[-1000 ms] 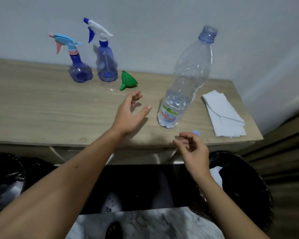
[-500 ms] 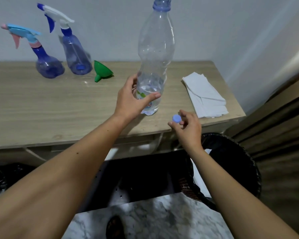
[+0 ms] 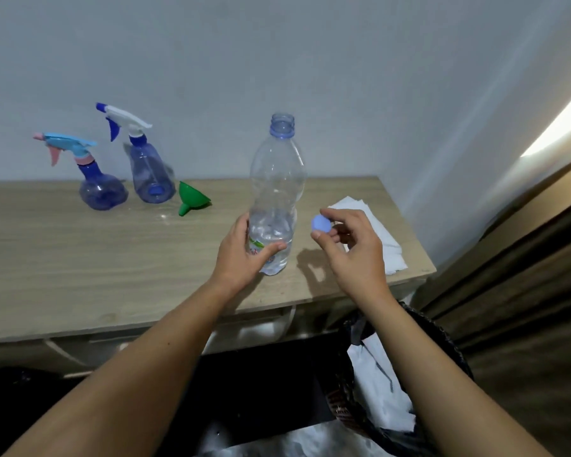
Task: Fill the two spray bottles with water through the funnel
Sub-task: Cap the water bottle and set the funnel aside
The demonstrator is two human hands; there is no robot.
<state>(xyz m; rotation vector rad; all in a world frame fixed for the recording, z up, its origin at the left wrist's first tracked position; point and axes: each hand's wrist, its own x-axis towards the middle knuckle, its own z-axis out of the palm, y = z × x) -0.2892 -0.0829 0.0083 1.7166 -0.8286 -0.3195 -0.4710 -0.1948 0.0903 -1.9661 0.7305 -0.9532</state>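
1. At the far left of the table [image 3: 63,258] stand the two spray bottles, the squat one with the light-blue and pink trigger [image 3: 96,183] and the taller one with the white and blue trigger [image 3: 149,173]. Both trigger heads are screwed on, so neither can take water yet.
2. Just right of them the green funnel [image 3: 192,201] lies on its side, untouched.
3. The left hand [image 3: 241,255], which half a second ago had only reached the water bottle [image 3: 276,192], now has fingers and thumb wrapped round its lower part. The bottle stands upright, uncapped, with a little water at the bottom.
4. The right hand [image 3: 346,245] has risen from the table edge and pinches the blue cap [image 3: 320,222] beside the bottle, over the folded paper towels [image 3: 379,239].
5. Judging by this, the water source is open; the sprayers need unscrewing and the funnel seating next.
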